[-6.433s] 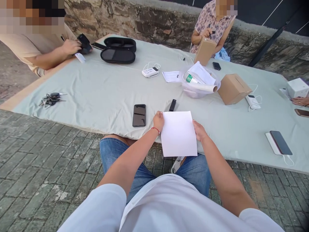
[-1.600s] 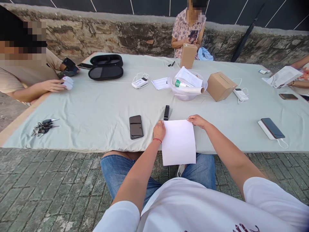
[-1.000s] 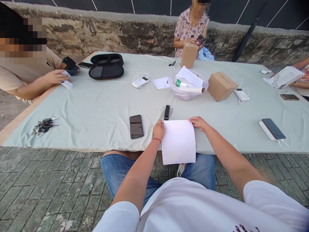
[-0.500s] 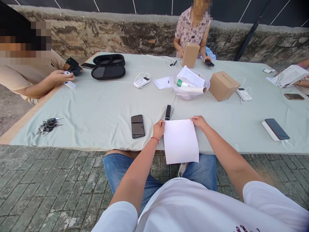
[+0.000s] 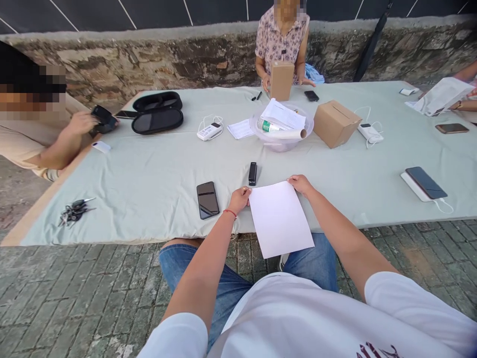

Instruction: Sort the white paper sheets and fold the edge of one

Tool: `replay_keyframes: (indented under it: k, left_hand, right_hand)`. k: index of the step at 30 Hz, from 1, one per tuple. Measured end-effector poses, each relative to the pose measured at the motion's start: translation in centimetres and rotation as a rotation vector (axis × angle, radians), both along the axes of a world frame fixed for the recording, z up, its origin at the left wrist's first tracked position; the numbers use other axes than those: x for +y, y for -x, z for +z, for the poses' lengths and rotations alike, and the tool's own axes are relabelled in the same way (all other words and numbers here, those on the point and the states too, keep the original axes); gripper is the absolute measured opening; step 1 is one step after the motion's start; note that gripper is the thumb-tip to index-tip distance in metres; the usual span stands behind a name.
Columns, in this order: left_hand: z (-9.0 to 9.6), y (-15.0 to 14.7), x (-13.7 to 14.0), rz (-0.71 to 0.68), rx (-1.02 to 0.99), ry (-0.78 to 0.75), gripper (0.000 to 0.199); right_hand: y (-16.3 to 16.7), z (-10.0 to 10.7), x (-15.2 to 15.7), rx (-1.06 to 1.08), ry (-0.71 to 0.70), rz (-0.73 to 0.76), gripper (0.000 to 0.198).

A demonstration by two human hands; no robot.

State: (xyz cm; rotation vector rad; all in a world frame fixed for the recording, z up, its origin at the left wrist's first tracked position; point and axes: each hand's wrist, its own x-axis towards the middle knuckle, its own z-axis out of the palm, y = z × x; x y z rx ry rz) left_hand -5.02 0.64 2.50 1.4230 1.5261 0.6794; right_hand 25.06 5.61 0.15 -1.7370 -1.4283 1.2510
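Note:
A blank white sheet of paper [image 5: 282, 219] stretches between my two hands, its near part reaching past the table edge above my lap. My left hand [image 5: 239, 200] pinches the far left corner. At the far right corner, my right hand [image 5: 300, 184] grips the sheet between thumb and fingers. Just beyond the paper's left corner lies a black stapler [image 5: 252, 173] on the cloth. A black smartphone [image 5: 207, 200] rests to the left of my left hand.
A plastic bowl [image 5: 279, 144] of papers and a bottle stands mid-table, beside a cardboard box [image 5: 337, 124]. Keys [image 5: 75, 213] lie at left, near an open black case [image 5: 158, 119]. A phone on a power bank [image 5: 425, 183] lies at right. People sit left, opposite and right.
The view has turned slightly, and the paper has tilted in my hands. Across the table, the person has let go of a phone, which now lies on the cloth.

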Motion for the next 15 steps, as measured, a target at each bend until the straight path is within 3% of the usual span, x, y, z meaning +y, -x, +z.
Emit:
replay_keyframes:
  k: [15]
  left_hand:
    - [0.3, -1.3, -0.1, 0.136, -0.007, 0.032, 0.022]
  right_hand:
    - [0.5, 0.3, -0.6, -0.002, -0.033, -0.032, 0.023]
